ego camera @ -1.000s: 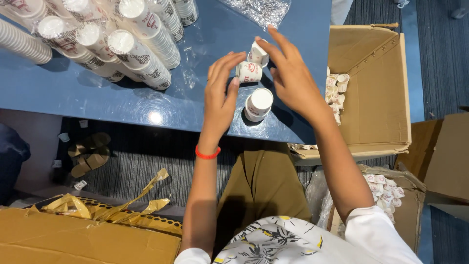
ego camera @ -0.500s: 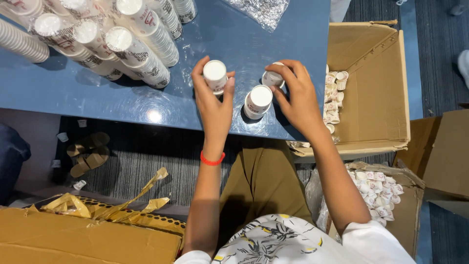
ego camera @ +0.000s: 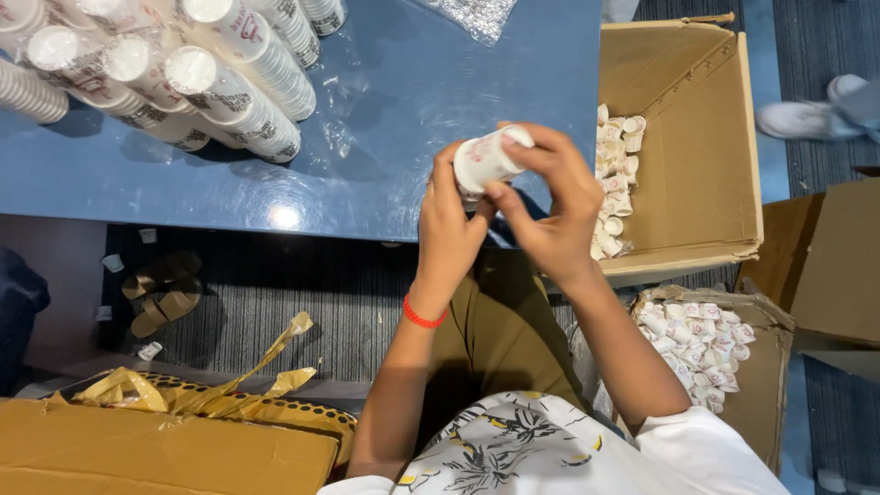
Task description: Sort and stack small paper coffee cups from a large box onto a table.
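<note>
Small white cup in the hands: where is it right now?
Head view, centre-right: the small white cup is held between the left hand and right hand, above the blue table's near edge, left of the open cardboard box.

Cup stacks (ego camera: 183, 78) on desk (ego camera: 394, 101) at ten o'clock, open box (ego camera: 697, 137) at two, second box (ego camera: 733, 367) at four.

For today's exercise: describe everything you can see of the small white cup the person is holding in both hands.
The small white cup looks like paper or thin plastic, with faint reddish print on its side. It lies tilted, its round end toward the upper right, held above the near edge of the blue table. The left hand grips it from below; the right hand wraps over it, fingers covering part of it.
</note>
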